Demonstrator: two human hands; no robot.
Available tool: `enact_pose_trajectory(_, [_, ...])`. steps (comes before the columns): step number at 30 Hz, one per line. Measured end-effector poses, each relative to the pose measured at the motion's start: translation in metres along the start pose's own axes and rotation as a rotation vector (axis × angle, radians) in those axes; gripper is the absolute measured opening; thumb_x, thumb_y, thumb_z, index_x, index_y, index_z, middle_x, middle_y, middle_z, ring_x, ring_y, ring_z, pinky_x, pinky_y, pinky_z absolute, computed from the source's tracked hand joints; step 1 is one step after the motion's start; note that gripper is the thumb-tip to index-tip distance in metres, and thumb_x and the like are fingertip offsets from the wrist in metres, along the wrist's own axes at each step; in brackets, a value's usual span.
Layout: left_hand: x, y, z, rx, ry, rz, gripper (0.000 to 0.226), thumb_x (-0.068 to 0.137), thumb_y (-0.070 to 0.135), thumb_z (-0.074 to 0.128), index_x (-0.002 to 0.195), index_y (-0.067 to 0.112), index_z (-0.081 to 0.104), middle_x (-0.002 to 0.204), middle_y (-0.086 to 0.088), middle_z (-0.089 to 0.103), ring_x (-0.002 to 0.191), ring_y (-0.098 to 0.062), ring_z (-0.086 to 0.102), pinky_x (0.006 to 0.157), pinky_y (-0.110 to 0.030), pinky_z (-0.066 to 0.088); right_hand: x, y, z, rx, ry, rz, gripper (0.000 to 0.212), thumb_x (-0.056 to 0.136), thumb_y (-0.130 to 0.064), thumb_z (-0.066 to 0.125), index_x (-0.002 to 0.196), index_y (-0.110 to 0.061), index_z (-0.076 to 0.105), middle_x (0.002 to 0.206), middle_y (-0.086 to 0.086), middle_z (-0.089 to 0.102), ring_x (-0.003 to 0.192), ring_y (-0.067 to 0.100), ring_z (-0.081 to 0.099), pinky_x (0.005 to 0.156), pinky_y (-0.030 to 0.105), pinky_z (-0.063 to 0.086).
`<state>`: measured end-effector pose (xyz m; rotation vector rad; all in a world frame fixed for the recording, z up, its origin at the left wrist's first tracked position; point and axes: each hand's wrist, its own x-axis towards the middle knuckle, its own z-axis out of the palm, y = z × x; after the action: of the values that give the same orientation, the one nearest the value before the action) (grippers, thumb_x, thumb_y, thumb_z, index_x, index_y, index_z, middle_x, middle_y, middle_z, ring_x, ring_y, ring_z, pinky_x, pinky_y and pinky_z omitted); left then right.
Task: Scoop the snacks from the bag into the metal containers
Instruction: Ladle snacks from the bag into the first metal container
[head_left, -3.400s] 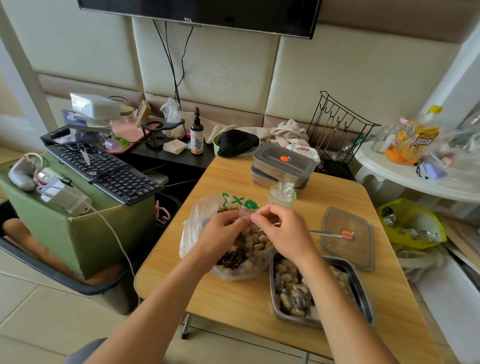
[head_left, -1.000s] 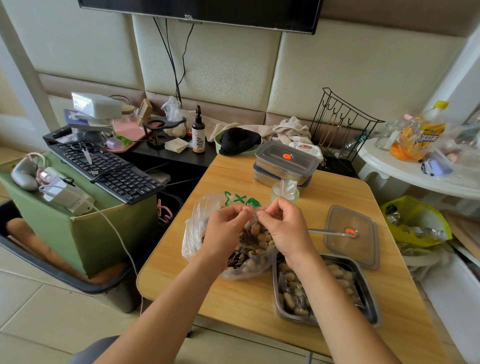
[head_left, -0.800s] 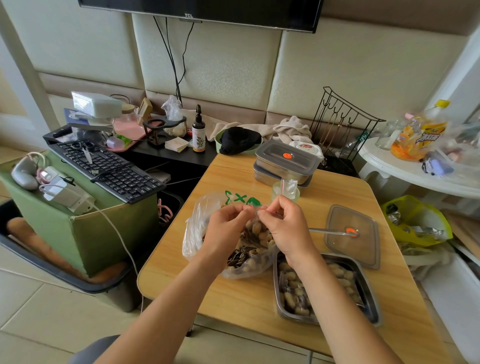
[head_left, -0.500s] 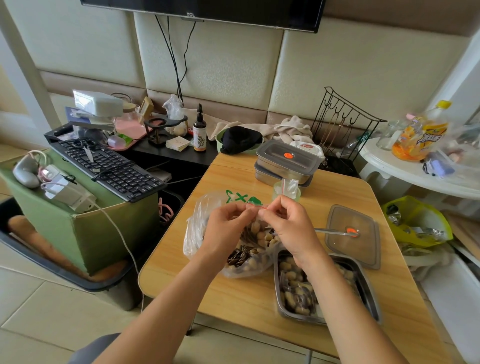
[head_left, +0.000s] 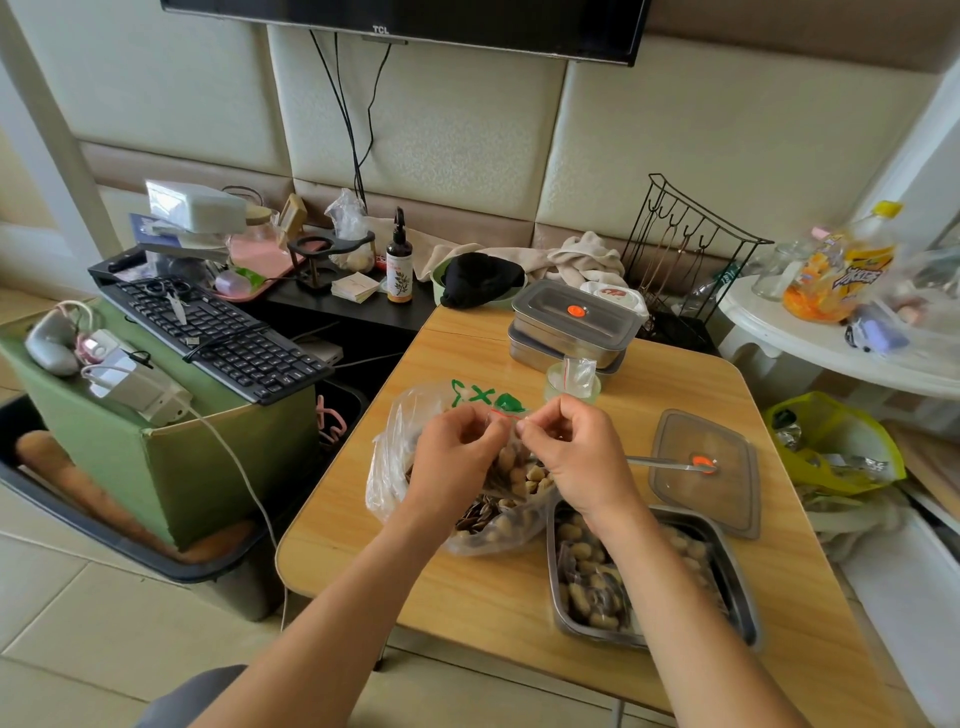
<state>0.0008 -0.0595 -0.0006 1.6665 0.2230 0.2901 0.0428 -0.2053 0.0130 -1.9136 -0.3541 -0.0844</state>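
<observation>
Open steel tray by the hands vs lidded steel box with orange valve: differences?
The rectangular steel tray is uncovered, snacks showing; the lidded steel box hides its contents. The tray sits directly on the wooden table; the box is stacked on a second tin. Both are rectangular metal.

Black keyboard (head_left: 218, 338) on green cardboard box (head_left: 218, 467), left. Brown spray bottle (head_left: 399, 260) on dark shelf (head_left: 353, 306). Black wire rack (head_left: 685, 249) behind; orange drink bottle (head_left: 841, 270) on white round table (head_left: 831, 358).

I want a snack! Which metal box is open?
The near metal box at the table's front right: it has no lid, and snacks show inside. The two stacked boxes at the far side are closed.
</observation>
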Motion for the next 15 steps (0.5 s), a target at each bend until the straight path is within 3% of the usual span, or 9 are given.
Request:
enact_pose_trajectory(9, [0.001, 0.001, -0.003, 0.053, -0.044, 0.035, 0.015, 0.097, 0.032, 0.07, 0.092, 0.02, 0.077, 0.083, 0.003, 0.077, 0.081, -0.011, 0.075, 0.079, -0.043, 0.064, 0.002, 0.001, -0.008, -0.056, -0.035, -0.04, 0.012, 0.091, -0.02, 0.077, 0.082, -0.018, 0.069, 0.079, -0.003, 0.07, 0.078, 0.012, 0.066, 0.071, 0.025, 0.054])
enact_pose_trajectory(13, [0.0, 0.004, -0.002, 0.022, -0.047, 0.023, 0.019, 0.098, 0.033, 0.068, 0.093, 0.016, 0.075, 0.085, -0.003, 0.077, 0.084, -0.022, 0.076, 0.08, -0.05, 0.062, 0.001, 0.002, -0.011, 0.038, -0.099, 0.013, 0.01, 0.094, -0.022, 0.074, 0.087, -0.016, 0.069, 0.088, 0.006, 0.07, 0.089, 0.024, 0.066, 0.08, 0.04, 0.056])
enact_pose_trajectory(15, [0.0, 0.001, -0.002, 0.031, -0.057, 0.02, 0.02, 0.098, 0.034, 0.068, 0.094, 0.016, 0.074, 0.086, -0.004, 0.077, 0.085, -0.023, 0.076, 0.08, -0.053, 0.062, 0.001, 0.003, -0.012, 0.056, -0.094, 0.028, 0.01, 0.093, -0.019, 0.074, 0.086, -0.014, 0.069, 0.089, 0.012, 0.07, 0.086, 0.025, 0.066, 0.079, 0.044, 0.056])
